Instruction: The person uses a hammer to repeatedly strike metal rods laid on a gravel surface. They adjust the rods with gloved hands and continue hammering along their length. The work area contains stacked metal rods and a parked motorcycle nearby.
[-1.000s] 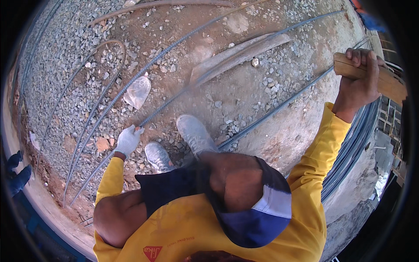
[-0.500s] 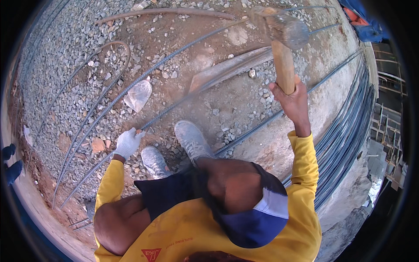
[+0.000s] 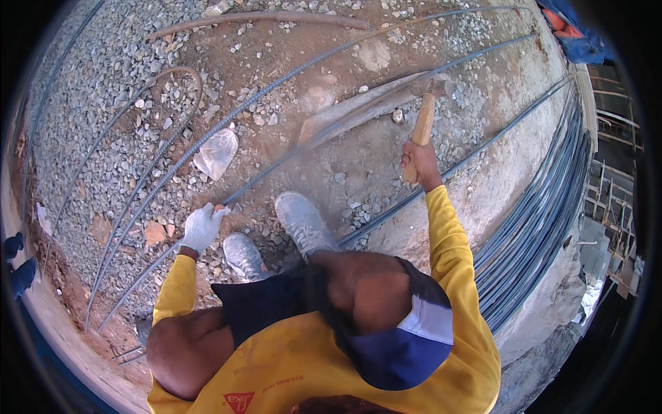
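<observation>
My left hand (image 3: pixel 202 229), in a white knitted glove with bare fingertips, is closed round a long steel rebar (image 3: pixel 263 172). The bar runs from the lower left, past my shoes, over a pale, dusty board or beam (image 3: pixel 358 110) and on to the upper right. In my bare right hand (image 3: pixel 421 164) is the lower part of a sledgehammer's short wooden handle (image 3: pixel 423 123). The sledgehammer's head (image 3: pixel 432 85) is down at the far end of the pale beam, at the rebar; whether it touches the bar I cannot tell.
A second rebar (image 3: pixel 214 131) curves across farther out, with a bent, looped rod (image 3: pixel 165 141) by the gravel (image 3: pixel 89 131). A crumpled plastic bag (image 3: pixel 216 153) lies between bars. At right, a thick bundle of rebars (image 3: pixel 534 228) rests along a concrete edge (image 3: pixel 510 172).
The sledgehammer has swung down from its raised position to the beam's end. My right hand has come lower and slightly left with it. My left hand stays on the rebar.
</observation>
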Demonstrator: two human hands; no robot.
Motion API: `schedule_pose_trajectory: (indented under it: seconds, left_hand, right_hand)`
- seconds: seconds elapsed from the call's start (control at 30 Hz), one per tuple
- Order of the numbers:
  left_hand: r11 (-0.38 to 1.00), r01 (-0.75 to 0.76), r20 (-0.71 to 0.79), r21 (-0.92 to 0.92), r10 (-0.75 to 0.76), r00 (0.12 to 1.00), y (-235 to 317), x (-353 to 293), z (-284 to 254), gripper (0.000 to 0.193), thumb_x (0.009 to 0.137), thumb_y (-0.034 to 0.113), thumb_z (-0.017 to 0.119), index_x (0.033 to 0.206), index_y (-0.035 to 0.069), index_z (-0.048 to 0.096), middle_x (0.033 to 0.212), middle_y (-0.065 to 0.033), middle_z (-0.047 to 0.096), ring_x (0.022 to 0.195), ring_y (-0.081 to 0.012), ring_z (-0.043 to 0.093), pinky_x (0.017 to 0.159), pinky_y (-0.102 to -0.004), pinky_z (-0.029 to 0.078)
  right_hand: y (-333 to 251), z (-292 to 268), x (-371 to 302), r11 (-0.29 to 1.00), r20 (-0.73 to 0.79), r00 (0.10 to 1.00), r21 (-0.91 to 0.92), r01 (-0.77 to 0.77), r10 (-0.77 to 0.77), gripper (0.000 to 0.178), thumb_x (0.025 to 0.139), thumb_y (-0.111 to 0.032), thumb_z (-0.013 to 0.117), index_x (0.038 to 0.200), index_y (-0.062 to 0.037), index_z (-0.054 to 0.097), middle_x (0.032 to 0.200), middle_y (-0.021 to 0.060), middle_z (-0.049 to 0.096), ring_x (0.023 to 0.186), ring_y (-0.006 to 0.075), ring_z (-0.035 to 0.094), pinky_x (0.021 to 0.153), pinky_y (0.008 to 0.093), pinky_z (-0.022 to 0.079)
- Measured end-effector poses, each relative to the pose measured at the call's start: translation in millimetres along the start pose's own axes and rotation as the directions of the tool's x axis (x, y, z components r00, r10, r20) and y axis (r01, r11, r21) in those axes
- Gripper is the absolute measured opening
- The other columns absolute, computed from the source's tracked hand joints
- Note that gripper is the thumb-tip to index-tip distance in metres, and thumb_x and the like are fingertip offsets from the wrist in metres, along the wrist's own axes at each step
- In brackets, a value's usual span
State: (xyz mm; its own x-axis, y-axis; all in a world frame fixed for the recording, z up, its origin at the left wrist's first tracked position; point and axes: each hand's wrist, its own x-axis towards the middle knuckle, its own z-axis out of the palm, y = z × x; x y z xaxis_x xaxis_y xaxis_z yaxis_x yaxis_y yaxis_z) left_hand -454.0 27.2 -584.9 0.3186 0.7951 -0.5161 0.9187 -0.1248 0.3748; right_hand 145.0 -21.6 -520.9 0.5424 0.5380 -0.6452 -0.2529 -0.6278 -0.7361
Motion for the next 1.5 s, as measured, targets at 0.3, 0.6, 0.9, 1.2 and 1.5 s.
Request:
schedule_pose_trajectory:
  seconds: [0.3,0.6,0.9,1.2,1.5]
  left_hand:
    - [0.99,0.044,0.035,-0.132,-0.039,0.999,-10,-2,-9,0.055,0.096,0.055,0.073,0.088,0.001,0.063,0.078,-0.0273,0.068,0.082,-0.0473,0.069,0.069,-0.0542,0.052]
    - [0.792,0.421,0.423,-0.443,-0.229,0.877,-70,-13,-38,0.042,0.092,0.039,0.082,0.083,0.002,0.066,0.069,0.0027,0.054,0.069,-0.0103,0.049,0.065,-0.0317,0.042]
    - [0.945,0.177,-0.184,-0.274,-0.232,0.955,-25,-26,21,0.054,0.088,0.043,0.087,0.077,0.001,0.055,0.066,-0.0159,0.054,0.062,-0.0295,0.051,0.062,-0.0429,0.044]
    - [0.952,0.225,-0.089,-0.209,-0.248,0.965,-6,-18,6,0.052,0.092,0.044,0.084,0.083,-0.002,0.06,0.067,-0.0187,0.058,0.06,-0.0263,0.05,0.061,-0.0404,0.045]
    - [0.938,0.226,-0.017,-0.265,-0.239,0.971,-16,-14,6,0.05,0.092,0.043,0.084,0.082,-0.001,0.061,0.063,-0.0176,0.056,0.057,-0.0244,0.048,0.058,-0.041,0.043]
  right_hand:
    - [81,-59,-33,0.937,0.149,0.958,0.217,-0.272,0.244,0.01,0.098,-0.008,0.067,0.103,-0.0053,0.059,0.076,0.0029,0.055,0.059,0.0167,0.055,0.055,0.0347,0.051]
    - [127,-38,-28,0.931,0.097,0.965,0.255,-0.262,0.245,0.015,0.096,-0.008,0.07,0.101,-0.0078,0.056,0.074,0.0016,0.053,0.06,0.0164,0.055,0.056,0.0361,0.052]
    - [87,-14,-52,0.997,-0.115,0.993,-0.075,-0.024,0.015,0.014,0.096,-0.009,0.071,0.094,-0.0017,0.059,0.071,0.0044,0.057,0.052,0.0165,0.057,0.047,0.0336,0.05]
    - [-163,-81,-156,0.637,-0.109,0.647,0.116,0.762,-0.755,0.016,0.103,-0.011,0.067,0.104,-0.0046,0.053,0.083,0.0055,0.056,0.072,0.0162,0.055,0.072,0.0378,0.052]
    - [-110,78,-84,0.763,-0.325,0.73,0.04,0.645,-0.601,0.018,0.099,-0.007,0.071,0.097,-0.004,0.053,0.074,0.0088,0.063,0.06,0.018,0.062,0.059,0.0371,0.056]
